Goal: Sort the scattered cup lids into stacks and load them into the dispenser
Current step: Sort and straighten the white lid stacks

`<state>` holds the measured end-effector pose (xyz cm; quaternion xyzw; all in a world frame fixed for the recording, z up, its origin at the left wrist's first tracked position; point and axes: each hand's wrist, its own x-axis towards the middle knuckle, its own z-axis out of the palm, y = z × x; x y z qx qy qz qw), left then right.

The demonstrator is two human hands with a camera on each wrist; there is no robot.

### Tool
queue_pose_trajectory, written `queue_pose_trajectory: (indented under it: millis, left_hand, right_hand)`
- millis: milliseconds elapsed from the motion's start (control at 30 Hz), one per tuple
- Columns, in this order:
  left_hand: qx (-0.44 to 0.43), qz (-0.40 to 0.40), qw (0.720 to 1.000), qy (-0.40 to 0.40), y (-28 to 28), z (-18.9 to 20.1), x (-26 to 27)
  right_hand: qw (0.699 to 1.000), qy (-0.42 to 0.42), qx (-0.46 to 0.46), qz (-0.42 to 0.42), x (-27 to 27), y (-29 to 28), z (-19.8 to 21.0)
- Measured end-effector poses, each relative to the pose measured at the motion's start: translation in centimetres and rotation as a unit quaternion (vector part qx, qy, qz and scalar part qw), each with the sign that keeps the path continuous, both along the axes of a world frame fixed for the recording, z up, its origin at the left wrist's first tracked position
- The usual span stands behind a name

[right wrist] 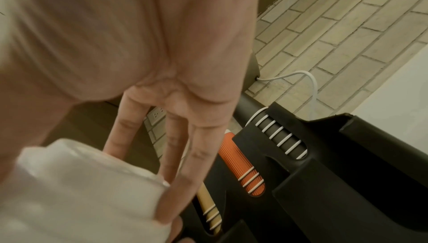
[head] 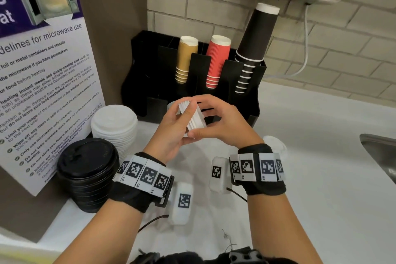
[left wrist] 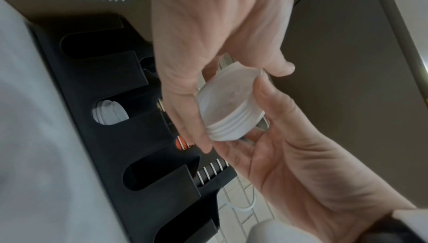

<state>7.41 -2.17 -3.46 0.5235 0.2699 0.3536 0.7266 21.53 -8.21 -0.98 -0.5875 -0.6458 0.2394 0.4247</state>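
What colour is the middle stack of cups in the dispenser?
Red, with white rims; the head view shows it best.

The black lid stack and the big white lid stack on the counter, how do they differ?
The black lid stack is dark and glossy; the white lid stack is matte white. The black stack stands nearer the person, the white stack behind it, closer to the dispenser. The black stack's top lid shows a raised sip spout; the white stack's top looks flatter. Both stand upright on the counter, untouched by either hand.
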Motion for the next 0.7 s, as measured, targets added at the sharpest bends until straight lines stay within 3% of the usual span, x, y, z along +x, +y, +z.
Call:
queue_pose_trajectory:
  millis: [133, 233, 367, 433, 533, 633, 700]
  left_hand:
    - [0.000, 0.001, 1.000, -0.003, 0.6, 0.1, -0.1]
    - [-0.004, 0.045, 0.999, 0.000, 1.5, 0.8, -0.5]
    - [-0.043, 0.153, 0.986, -0.043, 3.6, 2.6, -2.4]
    - [-0.030, 0.174, 0.983, -0.049, 4.2, 3.2, -3.4]
    - [-0.005, 0.170, 0.985, -0.043, 4.4, 3.5, -4.1]
    - [0.003, 0.163, 0.986, -0.035, 4.3, 3.3, -4.4]
    - [0.000, 0.166, 0.985, -0.036, 4.2, 3.0, -4.6]
  right_hand:
    - [1.000, -0.005, 0.006, -0.008, -0.3, 0.8, -0.2]
    - [0.999, 0.000, 0.030, -0.023, 0.1, 2.2, 0.7]
    - [0.985, -0.003, 0.095, -0.141, 1.4, 6.5, 1.8]
    - [0.980, -0.059, 0.070, -0.176, 1.5, 9.2, 1.7]
    - [0.967, -0.201, -0.024, -0.152, 0.8, 12.9, 0.9]
    - [0.932, -0.323, -0.101, -0.129, -0.2, 15.4, -0.2]
    - [0.893, -0.404, -0.146, -0.135, -1.0, 16.5, -1.2]
